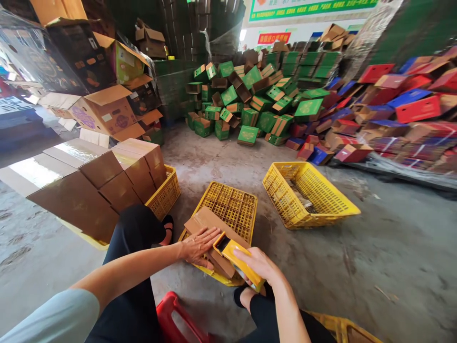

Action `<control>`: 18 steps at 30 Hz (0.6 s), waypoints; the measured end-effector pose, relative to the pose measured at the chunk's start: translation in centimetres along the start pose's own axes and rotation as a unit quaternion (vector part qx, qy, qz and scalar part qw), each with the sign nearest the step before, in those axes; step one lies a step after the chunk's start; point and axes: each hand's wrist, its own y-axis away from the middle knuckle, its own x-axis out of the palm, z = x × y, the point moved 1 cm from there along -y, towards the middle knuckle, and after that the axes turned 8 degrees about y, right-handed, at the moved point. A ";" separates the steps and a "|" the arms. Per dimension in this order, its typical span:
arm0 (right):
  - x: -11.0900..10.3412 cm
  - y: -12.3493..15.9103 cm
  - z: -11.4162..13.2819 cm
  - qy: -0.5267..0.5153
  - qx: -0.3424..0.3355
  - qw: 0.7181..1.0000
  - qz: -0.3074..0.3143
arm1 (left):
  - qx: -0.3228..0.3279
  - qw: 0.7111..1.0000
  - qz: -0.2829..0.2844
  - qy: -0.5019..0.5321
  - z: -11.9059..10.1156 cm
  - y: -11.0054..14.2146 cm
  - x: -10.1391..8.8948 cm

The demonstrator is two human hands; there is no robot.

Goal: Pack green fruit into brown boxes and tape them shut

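Observation:
A flat brown cardboard piece (205, 220) lies on an overturned yellow plastic crate (232, 205) in front of me. My left hand (198, 245) lies flat on the cardboard with fingers stretched out. My right hand (257, 265) is wrapped round a yellow tape dispenser (235, 257), whose front end rests on the cardboard beside my left fingertips.
A yellow crate (167, 193) at my left holds several folded brown boxes (89, 181). An open yellow crate (310, 193) sits to the right. Heaps of green boxes (250, 100) and red and blue boxes (392, 114) fill the back. A red stool (174, 317) is under me.

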 end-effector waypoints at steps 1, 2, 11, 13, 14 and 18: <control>0.0 -0.1 -0.1 0.005 0.002 1.000 0.005 | 0.006 1.000 0.004 0.001 -0.3 -0.2 0.2; 0.0 -0.1 -0.2 0.011 0.004 1.000 0.009 | 0.008 1.000 0.004 0.002 -0.6 -0.4 0.4; -0.5 1.2 -0.2 0.030 -0.006 1.000 0.000 | -0.003 1.000 0.031 0.001 -0.4 -0.9 0.4; -0.9 1.9 -1.0 0.025 -0.008 1.000 -0.004 | -0.002 1.000 0.028 0.003 -0.3 -1.0 0.4; -1.0 2.2 -1.5 0.021 -0.007 1.000 -0.007 | -0.002 1.000 0.026 0.005 -0.3 -1.0 0.4; -1.4 2.8 -2.8 0.024 0.013 0.999 -0.025 | -0.005 0.999 0.031 0.013 -0.4 -1.0 0.5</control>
